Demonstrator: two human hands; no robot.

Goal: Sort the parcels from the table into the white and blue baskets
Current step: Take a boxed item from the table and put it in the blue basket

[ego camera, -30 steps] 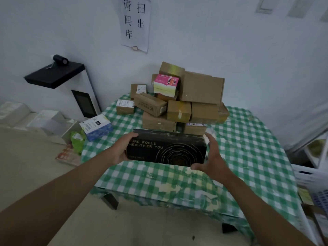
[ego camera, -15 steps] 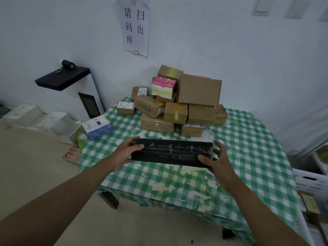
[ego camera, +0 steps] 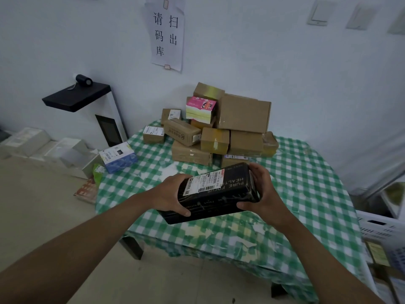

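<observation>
Head view: you hold one parcel up over the near half of the surface, label face turned toward you.
Left grip: your left hand curls round the left end of the long black shrink-wrapped box, thumb on the near edge.
Right grip: your right hand clasps the right end, fingers wrapped over the far edge; both grips are closed snugly on it.
Label: the white shipping label faces up near your left hand, part of it close to your knuckles.
Doing it well: keep the box level and the label uncovered while you read it; the wrap looks slippery, so I judge a firm two-ended hold is wise.
Surface: the green-and-white checked tablecloth lies below the box, not touching it.
Remaining parcels: the stack of brown cardboard boxes sits at the far side, so sorting looks far from done.
Basket: a white slatted plastic basket shows at your right edge; the blue one I cannot make out clearly.
</observation>
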